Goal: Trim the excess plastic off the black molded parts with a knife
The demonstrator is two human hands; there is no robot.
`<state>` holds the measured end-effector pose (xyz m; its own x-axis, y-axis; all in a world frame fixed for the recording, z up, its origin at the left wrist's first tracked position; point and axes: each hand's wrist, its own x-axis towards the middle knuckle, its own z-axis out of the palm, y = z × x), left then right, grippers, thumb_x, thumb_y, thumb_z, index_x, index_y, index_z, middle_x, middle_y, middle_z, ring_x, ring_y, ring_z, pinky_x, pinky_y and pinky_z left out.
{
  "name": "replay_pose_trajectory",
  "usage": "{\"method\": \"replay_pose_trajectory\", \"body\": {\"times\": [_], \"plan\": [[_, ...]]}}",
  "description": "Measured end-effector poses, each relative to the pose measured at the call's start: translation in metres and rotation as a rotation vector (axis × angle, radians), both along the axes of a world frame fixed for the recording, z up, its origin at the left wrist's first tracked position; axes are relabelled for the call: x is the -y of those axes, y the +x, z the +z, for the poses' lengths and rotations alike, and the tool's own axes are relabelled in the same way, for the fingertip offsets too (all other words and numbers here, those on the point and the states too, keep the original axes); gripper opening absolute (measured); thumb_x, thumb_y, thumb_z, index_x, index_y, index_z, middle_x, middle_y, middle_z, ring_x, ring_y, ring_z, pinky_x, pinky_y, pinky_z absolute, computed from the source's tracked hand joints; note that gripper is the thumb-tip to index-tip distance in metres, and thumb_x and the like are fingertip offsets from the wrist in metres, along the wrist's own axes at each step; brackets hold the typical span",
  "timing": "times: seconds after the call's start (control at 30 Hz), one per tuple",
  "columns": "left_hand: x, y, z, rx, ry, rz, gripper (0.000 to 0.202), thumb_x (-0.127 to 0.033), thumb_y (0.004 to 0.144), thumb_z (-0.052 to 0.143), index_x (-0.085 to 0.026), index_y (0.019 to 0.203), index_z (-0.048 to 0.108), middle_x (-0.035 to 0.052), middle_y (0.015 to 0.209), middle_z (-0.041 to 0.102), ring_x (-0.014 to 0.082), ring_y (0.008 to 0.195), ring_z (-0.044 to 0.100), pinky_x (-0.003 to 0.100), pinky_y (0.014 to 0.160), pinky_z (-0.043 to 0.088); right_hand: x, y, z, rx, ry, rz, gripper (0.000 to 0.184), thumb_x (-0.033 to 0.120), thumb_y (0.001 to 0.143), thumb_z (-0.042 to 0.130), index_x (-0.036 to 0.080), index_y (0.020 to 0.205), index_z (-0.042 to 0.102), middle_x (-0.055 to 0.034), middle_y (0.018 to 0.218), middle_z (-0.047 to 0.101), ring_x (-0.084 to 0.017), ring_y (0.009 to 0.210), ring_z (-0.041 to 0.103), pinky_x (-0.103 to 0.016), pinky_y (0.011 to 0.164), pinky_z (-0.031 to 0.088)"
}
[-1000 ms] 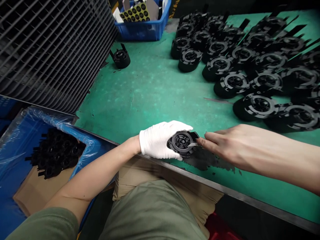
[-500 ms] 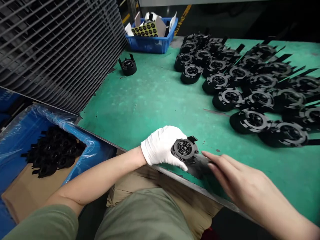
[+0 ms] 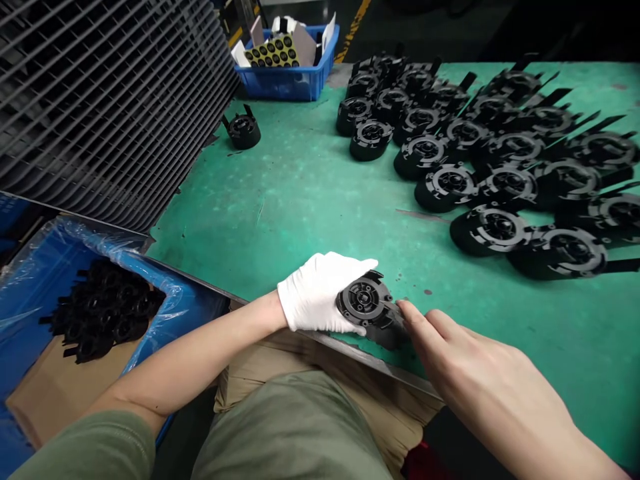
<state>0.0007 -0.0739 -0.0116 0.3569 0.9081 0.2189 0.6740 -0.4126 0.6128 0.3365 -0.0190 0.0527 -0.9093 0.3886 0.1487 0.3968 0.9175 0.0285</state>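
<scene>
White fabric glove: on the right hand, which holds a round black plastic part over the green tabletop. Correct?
Wrong hand: the head view shows the white fabric glove on the left hand; the right hand is bare. The gloved hand does hold the round black plastic part over the green tabletop.

This looks like a factory workshop: a scuffed green tabletop (image 3: 300, 180) carries rows of matching black round parts (image 3: 467, 133), and more dark parts (image 3: 100, 310) fill a film-lined blue bin (image 3: 35, 320). A black slatted rack (image 3: 110, 107), a smaller blue bin (image 3: 283, 85), a yellow floor stripe (image 3: 353, 30) and the white glove on the left hand (image 3: 320, 293) fit an assembly station.
</scene>
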Motion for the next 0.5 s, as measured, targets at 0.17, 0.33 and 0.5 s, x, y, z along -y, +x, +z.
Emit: {"method": "replay_pose_trajectory", "body": {"times": [0.17, 0.33, 0.5], "plan": [[-0.002, 0.002, 0.005, -0.002, -0.018, 0.013, 0.112, -0.088, 0.098, 0.098, -0.018, 0.180, 0.069, 0.0244, 0.158, 0.091, 0.0482, 0.150, 0.090, 0.060, 0.131, 0.075, 0.006, -0.008, 0.009, 0.008, -0.019, 0.045, 0.083, -0.010, 0.087, 0.058, 0.013, 0.167, 0.059, 0.0017, 0.096, 0.074, -0.017, 0.064, 0.067, -0.033, 0.059, 0.050], [-0.003, 0.002, 0.011, -0.020, -0.028, 0.003, 0.109, -0.086, 0.099, 0.099, -0.017, 0.178, 0.071, 0.0242, 0.156, 0.092, 0.0483, 0.148, 0.092, 0.059, 0.129, 0.076, -0.002, -0.006, 0.011, -0.022, -0.040, 0.075, 0.080, -0.009, 0.086, 0.057, 0.013, 0.163, 0.063, 0.0016, 0.093, 0.072, -0.018, 0.061, 0.067, -0.035, 0.055, 0.047], [-0.003, 0.004, 0.011, -0.018, -0.049, 0.016, 0.111, -0.086, 0.096, 0.102, -0.020, 0.179, 0.070, 0.0227, 0.156, 0.093, 0.0478, 0.146, 0.092, 0.058, 0.126, 0.076, -0.004, 0.003, 0.009, -0.015, -0.074, 0.042, 0.081, -0.007, 0.090, 0.055, 0.013, 0.168, 0.061, -0.0013, 0.091, 0.071, -0.021, 0.059, 0.067, -0.038, 0.051, 0.048]]}}
